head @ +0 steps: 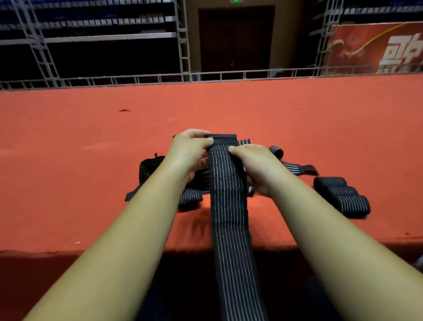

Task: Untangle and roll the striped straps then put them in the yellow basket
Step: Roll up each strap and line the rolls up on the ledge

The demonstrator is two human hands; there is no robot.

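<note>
Indoor arena, shown by tiered seats (91, 23) behind metal trusses (183, 41), red carpeted platform (206, 107), red banner (377, 48), dark door (235, 39) under green exit sign (237, 1)

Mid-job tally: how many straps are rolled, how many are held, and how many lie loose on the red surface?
Rolled straps: 3
Held strap: 1
Loose straps: at least 2, the tangle is partly hidden
Total: at least 6
</note>
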